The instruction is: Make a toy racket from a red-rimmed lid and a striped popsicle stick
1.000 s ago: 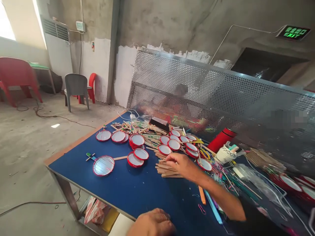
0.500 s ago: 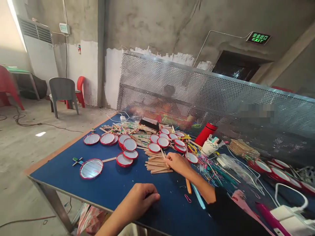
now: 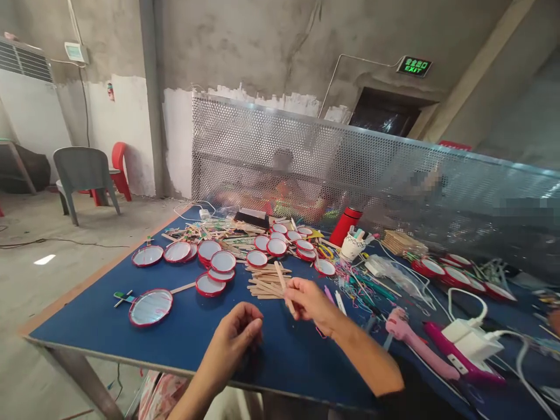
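My right hand (image 3: pixel 308 303) pinches a wooden craft stick (image 3: pixel 280 275) between thumb and fingers, its upper end tilted to the left. Just behind it lies a loose pile of similar craft sticks (image 3: pixel 265 287). To its left, my left hand (image 3: pixel 240 333) hovers at the table's near side, fingers curled in and nothing showing in them. Beyond the left hand, red-rimmed white discs (image 3: pixel 210 284) lie in small stacks. Farther left, a red-rimmed disc (image 3: pixel 151 307) has a stick out to the right and a small green-and-blue stick piece at its left.
Across the blue table (image 3: pixel 87 315) stand a red flask (image 3: pixel 345 226) and a white cup of pens (image 3: pixel 352 247). Tangled coloured cords (image 3: pixel 350 277) lie on the right, near a pink glue gun (image 3: pixel 420 344) and a magenta power strip (image 3: pixel 470 359) with white chargers. A perforated metal screen (image 3: pixel 262 140) borders the back.
My right hand has lifted a craft stick off the pile and drawn it nearer. The left hand has risen slightly, and the view has swung to the right.
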`<action>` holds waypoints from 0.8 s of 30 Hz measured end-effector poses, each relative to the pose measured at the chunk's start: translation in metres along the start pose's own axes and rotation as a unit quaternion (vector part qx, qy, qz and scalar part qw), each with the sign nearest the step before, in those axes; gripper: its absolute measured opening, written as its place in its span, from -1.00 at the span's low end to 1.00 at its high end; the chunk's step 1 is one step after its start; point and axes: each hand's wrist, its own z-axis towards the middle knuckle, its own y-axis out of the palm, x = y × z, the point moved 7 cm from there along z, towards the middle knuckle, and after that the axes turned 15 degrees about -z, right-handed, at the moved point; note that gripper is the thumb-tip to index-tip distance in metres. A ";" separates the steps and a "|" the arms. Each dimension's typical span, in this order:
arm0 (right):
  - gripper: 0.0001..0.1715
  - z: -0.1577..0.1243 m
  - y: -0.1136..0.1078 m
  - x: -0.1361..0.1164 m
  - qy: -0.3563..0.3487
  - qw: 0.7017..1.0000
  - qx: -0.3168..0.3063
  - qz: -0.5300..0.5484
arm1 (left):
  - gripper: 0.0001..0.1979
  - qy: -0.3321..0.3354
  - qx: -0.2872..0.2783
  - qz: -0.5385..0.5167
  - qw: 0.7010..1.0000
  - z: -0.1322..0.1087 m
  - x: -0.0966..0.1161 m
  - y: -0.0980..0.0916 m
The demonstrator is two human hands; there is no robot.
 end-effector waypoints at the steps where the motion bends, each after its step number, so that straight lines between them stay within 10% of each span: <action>1: -0.60 -0.015 0.012 -0.005 -0.012 1.000 -0.003 0.027 | -0.59 -0.003 0.005 -0.015 1.000 0.001 0.000 0.000; 7: -0.58 -0.074 0.064 -0.028 -0.120 0.984 0.058 0.120 | -0.58 0.002 -0.019 0.035 0.999 0.001 0.006 0.010; 15: -0.42 -0.107 0.077 -0.016 -0.152 0.964 0.189 -0.109 | -0.56 0.025 0.035 0.015 0.999 -0.004 0.010 0.001; 19: -0.36 -0.142 0.082 0.026 -0.126 0.952 0.253 -0.122 | -0.51 0.003 0.065 -0.123 0.990 -0.005 0.006 -0.002; 24: -0.60 -0.176 0.103 0.105 -0.005 0.988 0.150 -0.031 | -0.62 0.041 0.041 -0.098 0.994 -0.006 0.012 0.001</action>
